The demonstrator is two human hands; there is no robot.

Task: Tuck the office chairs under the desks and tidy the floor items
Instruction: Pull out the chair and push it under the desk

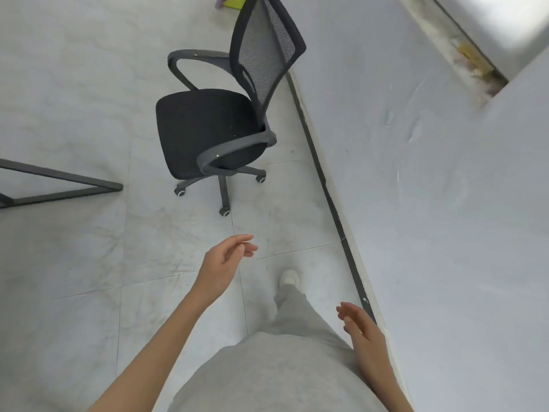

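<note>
A black office chair (208, 129) with a mesh back, two armrests and a wheeled base stands on the pale tiled floor, close to the wall on the right. Its seat faces left. My left hand (224, 260) reaches forward below the chair's wheels with relaxed fingers, holding nothing and well short of the chair. My right hand (358, 325) hangs lower near the wall, fingers loosely extended, also holding nothing. A green and purple item (230, 0) lies on the floor at the top edge, behind the chair.
A dark metal desk leg frame (59, 185) juts in from the left edge. A white wall (430, 203) with a dark skirting strip (326, 185) runs along the right. My foot in a white shoe (289, 276) steps forward on the tiles.
</note>
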